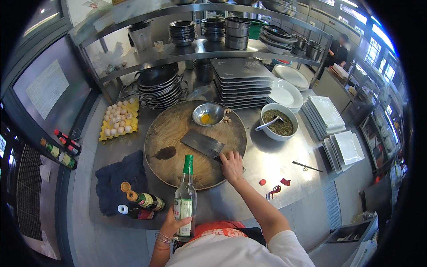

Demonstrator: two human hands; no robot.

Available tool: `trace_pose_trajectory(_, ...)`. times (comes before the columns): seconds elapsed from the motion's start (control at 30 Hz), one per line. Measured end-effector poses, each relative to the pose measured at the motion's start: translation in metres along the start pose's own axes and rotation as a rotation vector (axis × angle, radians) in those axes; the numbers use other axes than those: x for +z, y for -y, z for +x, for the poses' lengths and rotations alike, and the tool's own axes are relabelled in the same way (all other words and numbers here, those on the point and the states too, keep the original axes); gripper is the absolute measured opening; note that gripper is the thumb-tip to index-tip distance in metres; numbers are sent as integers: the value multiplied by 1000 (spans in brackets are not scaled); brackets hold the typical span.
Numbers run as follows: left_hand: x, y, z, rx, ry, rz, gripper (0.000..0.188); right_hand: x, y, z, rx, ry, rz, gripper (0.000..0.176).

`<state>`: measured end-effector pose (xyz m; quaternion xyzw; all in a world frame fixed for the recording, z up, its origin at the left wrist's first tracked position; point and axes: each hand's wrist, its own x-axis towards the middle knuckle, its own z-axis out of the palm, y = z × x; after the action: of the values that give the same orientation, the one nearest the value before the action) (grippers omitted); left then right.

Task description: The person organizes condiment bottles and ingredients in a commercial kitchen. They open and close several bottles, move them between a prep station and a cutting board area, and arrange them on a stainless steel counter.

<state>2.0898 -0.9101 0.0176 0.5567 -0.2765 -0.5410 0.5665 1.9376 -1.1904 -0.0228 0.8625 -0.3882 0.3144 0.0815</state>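
Observation:
My left hand (176, 223) is closed around a clear glass bottle (185, 200) with a green cap, held upright near my body. My right hand (232, 165) is on the handle end of a cleaver (202, 143), which lies flat on a round wooden chopping block (170, 123); how firmly it grips cannot be told. A dark wet spot marks the block's left part. At the block's far side stands a small metal bowl (208, 114) with a raw egg in it, beside some small pale pieces (227, 116). Right of the block, a white bowl (279, 121) holds a dark green chopped mixture and a spoon.
Eggs fill a yellow tray (133, 115) at left. Nearer are a dark cloth (120, 183) and sauce bottles (150, 201). Stacked pans (158, 83), metal trays (242, 70) and white plates (325, 110) stand behind and right. A red cap (262, 182) lies at right. A person (337, 53) stands far off.

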Motion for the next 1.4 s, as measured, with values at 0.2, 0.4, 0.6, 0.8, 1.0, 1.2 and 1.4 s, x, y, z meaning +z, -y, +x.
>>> trace_pose_trajectory(0.2,11,-18,2,112,-101,487,84,-47,63,23,381,366,1294,32)
trace_pose_trajectory(0.4,36,-39,-7,209,-214,871,92,-84,71,32,455,278,1312,26)
trace_pose_trajectory(0.6,48,-34,-6,255,-242,938,93,-84,65,29,355,186,904,13)
trace_pose_trajectory(0.8,23,-11,5,169,70,261,88,-74,61,28,688,234,1567,13)
trace_pose_trajectory(1.0,12,-23,7,47,383,139,85,-79,30,63,389,178,2123,7)
trace_pose_trajectory(1.2,19,-44,1,-18,394,89,88,-112,-9,65,415,-59,2122,5)
trace_pose_trajectory(1.4,27,-47,6,54,418,632,90,-94,-74,41,959,-509,2505,3)
